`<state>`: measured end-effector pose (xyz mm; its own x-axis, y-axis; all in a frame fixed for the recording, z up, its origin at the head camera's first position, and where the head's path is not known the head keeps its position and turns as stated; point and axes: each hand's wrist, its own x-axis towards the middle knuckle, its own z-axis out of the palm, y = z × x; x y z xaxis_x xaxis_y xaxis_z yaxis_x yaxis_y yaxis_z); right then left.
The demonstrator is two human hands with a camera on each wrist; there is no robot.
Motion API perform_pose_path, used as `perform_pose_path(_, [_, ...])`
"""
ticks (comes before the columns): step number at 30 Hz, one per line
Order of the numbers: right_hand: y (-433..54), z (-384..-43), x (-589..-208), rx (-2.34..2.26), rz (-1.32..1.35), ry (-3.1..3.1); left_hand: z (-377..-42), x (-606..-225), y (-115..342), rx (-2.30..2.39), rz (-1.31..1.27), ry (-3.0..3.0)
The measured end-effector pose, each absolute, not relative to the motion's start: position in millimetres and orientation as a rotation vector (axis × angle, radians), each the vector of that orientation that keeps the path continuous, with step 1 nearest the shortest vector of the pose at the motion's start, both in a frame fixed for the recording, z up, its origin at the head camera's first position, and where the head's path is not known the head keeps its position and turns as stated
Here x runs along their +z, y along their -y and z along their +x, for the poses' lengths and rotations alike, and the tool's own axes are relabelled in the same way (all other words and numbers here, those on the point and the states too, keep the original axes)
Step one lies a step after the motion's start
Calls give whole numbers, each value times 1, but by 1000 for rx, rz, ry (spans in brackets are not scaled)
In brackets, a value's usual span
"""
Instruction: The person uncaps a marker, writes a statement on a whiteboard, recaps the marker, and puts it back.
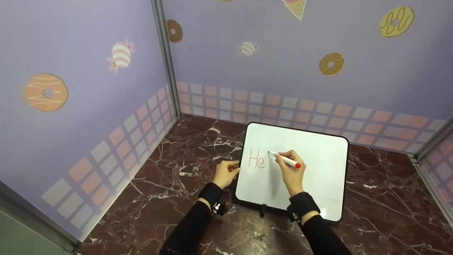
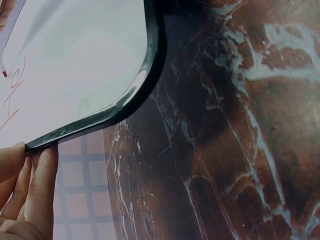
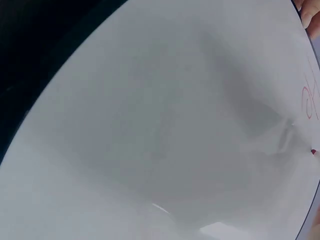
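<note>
A whiteboard [image 1: 322, 173] with a black rim leans tilted back on the marble-patterned table, "He" written in red [image 1: 261, 163] on its left part. At its left edge my left hand [image 1: 224, 173] pinches the rim, thumb in front and fingers behind, as the left wrist view shows. My right hand [image 1: 293, 173] grips a white marker [image 1: 288, 161] with a red end, its tip right at the board just up and right of the "e". In the right wrist view, the board [image 3: 150, 125] fills most of the picture, and only the red marker tip [image 3: 313, 151] shows at the right edge.
A small black foot [image 1: 263, 210] juts out under the board's lower edge. Purple wall panels [image 1: 212, 60] with printed sweets and checks stand behind and at both sides. Dark red marble-patterned tabletop [image 1: 170, 198] surrounds the board.
</note>
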<state>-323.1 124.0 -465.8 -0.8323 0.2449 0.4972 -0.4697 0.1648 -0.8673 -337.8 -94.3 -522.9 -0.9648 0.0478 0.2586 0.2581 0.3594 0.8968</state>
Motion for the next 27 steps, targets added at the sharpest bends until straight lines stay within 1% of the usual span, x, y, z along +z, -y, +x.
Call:
perform_pose_path(16, [-139,-297,-480,1750,232,2037,-340,-521,95,-1615,-263,2453])
perform_pose_path(27, [-147,-313,-467,1743,216,1910,-340,-523,94,-1630,-271,2457])
